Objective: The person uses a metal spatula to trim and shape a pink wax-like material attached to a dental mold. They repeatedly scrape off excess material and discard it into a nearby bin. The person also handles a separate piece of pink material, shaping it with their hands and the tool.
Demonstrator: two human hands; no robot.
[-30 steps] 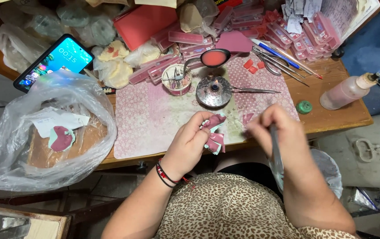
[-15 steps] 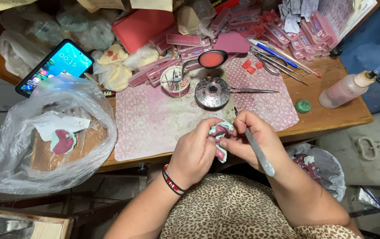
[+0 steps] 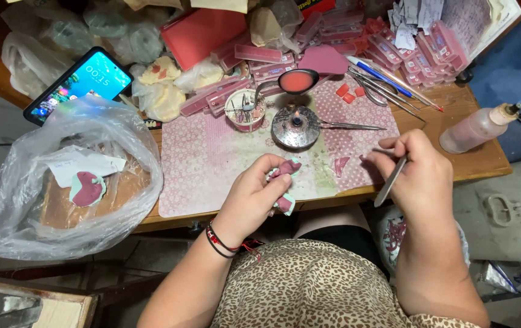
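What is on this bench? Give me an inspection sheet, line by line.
Surface: wooden table under a pink patterned mat.
Job's things: pink and teal wax model in the left hand; metal tool in the right hand.
Clutter: lit spirit burner, phone, plastic bag, squeeze bottle, pink boxes.
Grip: both closed on their items.
Cables: nothing seen on the table.
Surroundings: floor below.
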